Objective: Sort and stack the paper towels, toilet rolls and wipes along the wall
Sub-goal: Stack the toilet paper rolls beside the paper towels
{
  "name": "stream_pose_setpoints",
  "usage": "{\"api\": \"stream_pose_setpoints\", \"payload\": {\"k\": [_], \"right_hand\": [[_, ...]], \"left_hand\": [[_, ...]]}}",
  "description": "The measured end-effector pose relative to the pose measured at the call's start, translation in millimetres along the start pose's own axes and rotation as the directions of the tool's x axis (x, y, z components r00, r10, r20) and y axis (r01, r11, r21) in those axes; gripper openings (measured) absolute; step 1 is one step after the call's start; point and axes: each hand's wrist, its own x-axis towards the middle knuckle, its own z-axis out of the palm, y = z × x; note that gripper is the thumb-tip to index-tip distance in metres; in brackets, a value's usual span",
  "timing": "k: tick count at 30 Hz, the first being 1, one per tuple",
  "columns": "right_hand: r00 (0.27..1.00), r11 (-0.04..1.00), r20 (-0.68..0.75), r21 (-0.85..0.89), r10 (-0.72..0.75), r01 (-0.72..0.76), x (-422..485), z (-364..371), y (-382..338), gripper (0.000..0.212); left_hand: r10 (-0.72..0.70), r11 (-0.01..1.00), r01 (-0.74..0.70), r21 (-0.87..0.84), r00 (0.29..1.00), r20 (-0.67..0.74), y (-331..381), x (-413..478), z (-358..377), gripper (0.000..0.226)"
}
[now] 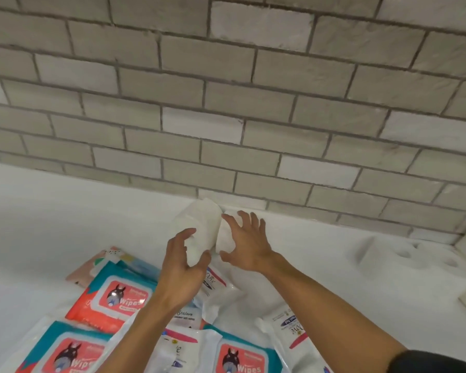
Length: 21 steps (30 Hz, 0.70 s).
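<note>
At the far left, red-and-teal wipes packs lie loose on the white surface, well short of the brick wall. Next comes the left hand. Its fingers and thumb curl round the near end of the left roll, a white paper roll lying with its far end at the foot of the wall. Touching it on the right is the right roll. The right hand lies over that one with fingers spread and fairly straight, gripping nothing. Pale Dove packs lie nearer the camera, and a wrapped block of toilet rolls sits well apart on the far right.

The step in hand looks like squaring the two rolls as a pair. To do it well, I would press both inward so their sides meet along the whole length. Then I would push the far ends flush to the wall and let go gently, since round rolls drift apart easily.
</note>
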Motion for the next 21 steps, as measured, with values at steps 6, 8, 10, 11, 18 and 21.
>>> {"api": "stream_pose_setpoints", "payload": {"k": [6, 8, 10, 11, 18, 21], "right_hand": [[0.991, 0.98, 0.105, -0.189, 0.079, -0.058, 31, 14, 1, 0.113], [0.989, 0.975, 0.107, -0.21, 0.104, -0.079, 35, 16, 3, 0.118], [0.988, 0.967, 0.103, -0.24, 0.117, -0.089, 36, 19, 4, 0.122], [0.988, 0.961, 0.097, -0.262, 0.118, -0.089, 36, 21, 5, 0.124], [0.993, 0.943, -0.02, -0.309, 0.121, -0.121, 30, 36, 12, 0.125], [0.987, 0.951, -0.093, -0.269, 0.129, -0.15, 25, 42, 14, 0.121]], "left_hand": [[-0.025, 1.0, 0.025, -0.011, 0.999, 0.024, -5, -1, -7, 0.055], [-0.028, 0.999, 0.029, -0.024, 0.999, 0.037, -8, 0, -9, 0.054], [-0.041, 0.999, 0.043, -0.026, 0.998, 0.048, -11, 1, -10, 0.054], [-0.048, 0.998, 0.05, -0.025, 0.997, 0.053, -12, 2, -11, 0.054], [-0.061, 0.998, 0.063, -0.028, 0.996, 0.062, -13, -1, -11, 0.052], [-0.064, 0.997, 0.066, -0.034, 0.996, 0.055, -12, -2, -13, 0.052]]}}
